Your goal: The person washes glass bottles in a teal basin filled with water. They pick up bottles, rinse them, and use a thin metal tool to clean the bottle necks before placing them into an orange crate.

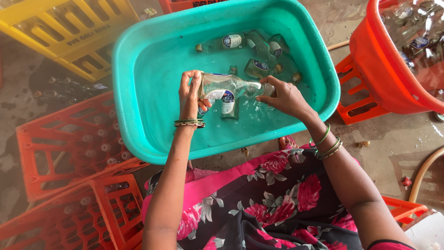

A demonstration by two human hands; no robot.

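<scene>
Over a teal plastic tub (138, 92) holding water, I hold a clear glass bottle (226, 85) on its side. My left hand (190, 94) grips its base end. My right hand (284, 96) closes around its neck and mouth. Several more clear bottles (249, 51) with blue-and-white labels lie in the water at the tub's far side, and one more (228, 105) sits just under the held bottle. Bangles ring both wrists.
Orange bottle crates (69, 148) with bottles stand at left and lower left, and a yellow crate (69, 32) is at top left. An orange tub (393, 60) of bottles sits on an orange crate at right. A hose (423, 173) curves over the wet floor.
</scene>
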